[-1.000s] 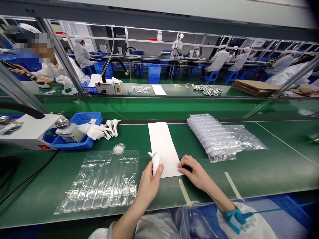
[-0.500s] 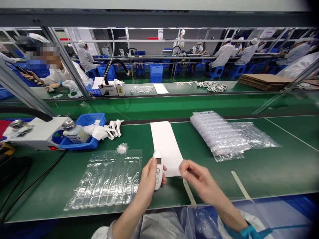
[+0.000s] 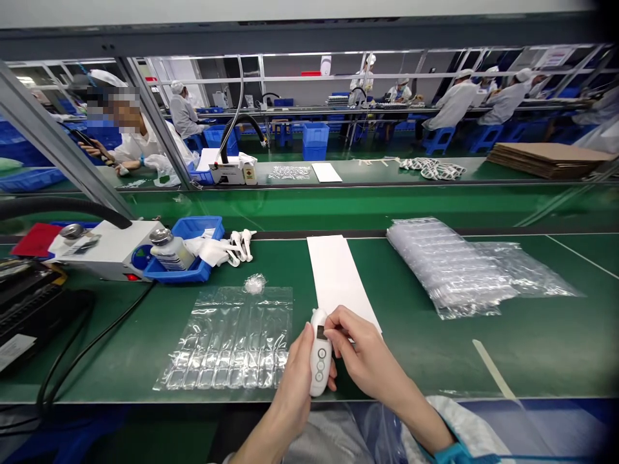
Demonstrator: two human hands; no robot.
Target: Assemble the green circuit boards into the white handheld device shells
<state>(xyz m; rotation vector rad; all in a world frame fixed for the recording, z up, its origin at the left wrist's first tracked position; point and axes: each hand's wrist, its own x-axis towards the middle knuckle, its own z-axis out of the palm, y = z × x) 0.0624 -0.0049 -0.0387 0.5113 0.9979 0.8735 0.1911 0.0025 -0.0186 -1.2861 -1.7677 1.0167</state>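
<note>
A long green workbench runs from left to right, with other workers in white coats seated at benches far behind. On the right of the bench lies a stack of clear plastic bags. Near the left of centre a flat sheet of air-cushion wrap lies spread out. A white paper strip stretches away from the near centre. At far left sits a blue tray holding a bottle. At the near edge, in the centre, the left hand is closed around a small white handheld device, buttons facing up. The right hand pinches at the device's small screen with thumb and forefinger closed together.
</note>
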